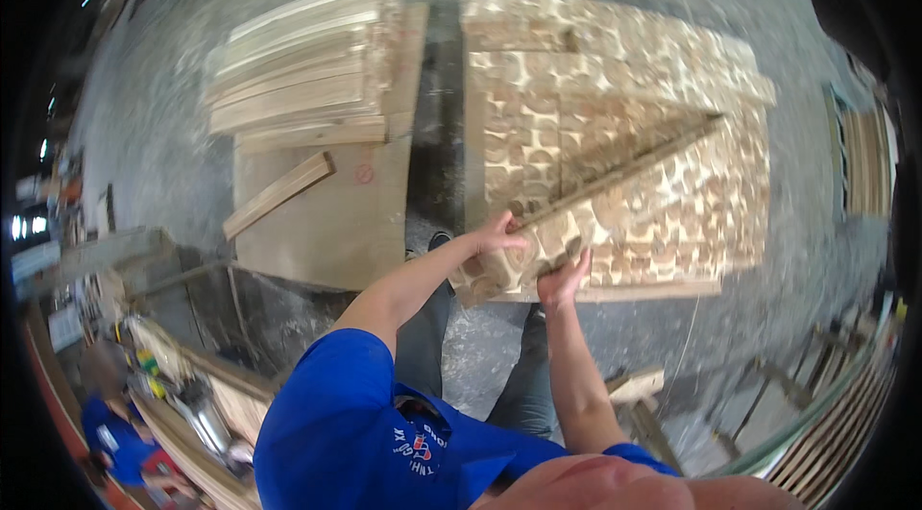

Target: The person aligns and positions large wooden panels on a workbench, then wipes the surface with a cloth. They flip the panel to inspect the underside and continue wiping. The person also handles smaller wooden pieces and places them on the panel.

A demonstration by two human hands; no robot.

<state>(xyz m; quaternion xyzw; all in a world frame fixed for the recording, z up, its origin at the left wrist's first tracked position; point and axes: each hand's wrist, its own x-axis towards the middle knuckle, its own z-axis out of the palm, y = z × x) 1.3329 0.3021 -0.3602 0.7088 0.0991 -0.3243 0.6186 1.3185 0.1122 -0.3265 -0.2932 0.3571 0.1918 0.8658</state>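
Both my hands are on the near end of a long wooden board patterned with round, log-like slices in pale and brown tones. My left hand grips its left edge, thumb and fingers closed round it. On the other edge, my right hand holds from the right, with the fingers partly behind the wood. The board is tilted and slants up to the right, over a wide stack of similar patterned boards. The underside of the held board is hidden.
Left of the stack, plain wooden planks lie piled on a flat brown sheet. A single wooden strip lies across that sheet's left edge. A person in blue is at the lower left. Slatted wood stands at the lower right.
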